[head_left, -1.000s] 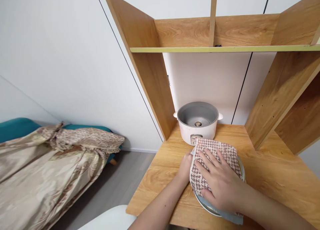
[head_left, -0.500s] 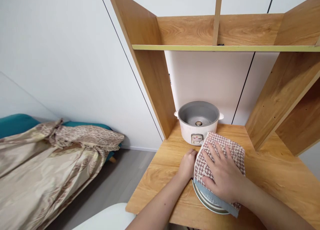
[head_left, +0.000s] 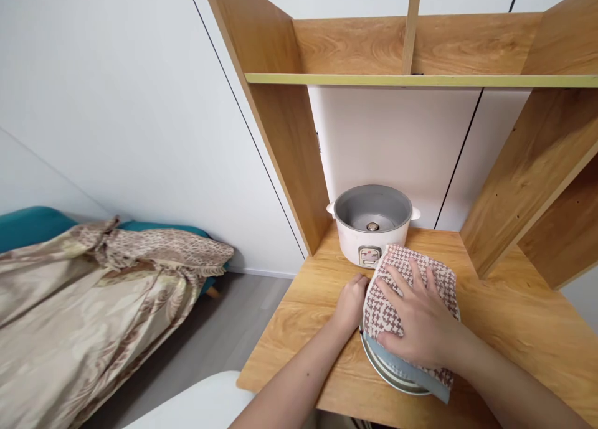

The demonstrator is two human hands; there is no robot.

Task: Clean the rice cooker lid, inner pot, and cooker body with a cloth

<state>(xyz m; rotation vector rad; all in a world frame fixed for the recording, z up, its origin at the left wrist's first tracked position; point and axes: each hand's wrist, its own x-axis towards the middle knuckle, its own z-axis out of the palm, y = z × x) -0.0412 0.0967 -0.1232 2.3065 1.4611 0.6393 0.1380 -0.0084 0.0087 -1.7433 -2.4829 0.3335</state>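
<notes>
A checked pink-and-white cloth with a blue edge [head_left: 380, 304] lies over a round lid [head_left: 393, 379], whose ringed pale rim shows at the front. My right hand [head_left: 418, 320] rests flat on the cloth, fingers spread. On the left side, my left hand [head_left: 350, 301] is closed at the lid's edge; its fingertips are partly hidden. Just behind stands a white rice cooker [head_left: 348, 245], uncovered, with its grey inside and round centre plate showing.
The wooden desk [head_left: 284, 348] has a shelf unit [head_left: 350, 80] above its back. A white seat [head_left: 200, 404] sits by the front left edge. Farther left is a teal sofa [head_left: 35, 226] under a patterned cover [head_left: 116, 304].
The view has shifted slightly. My right hand has moved a little on the cloth, with the fingers set somewhat differently. My left hand stays at the lid's edge.
</notes>
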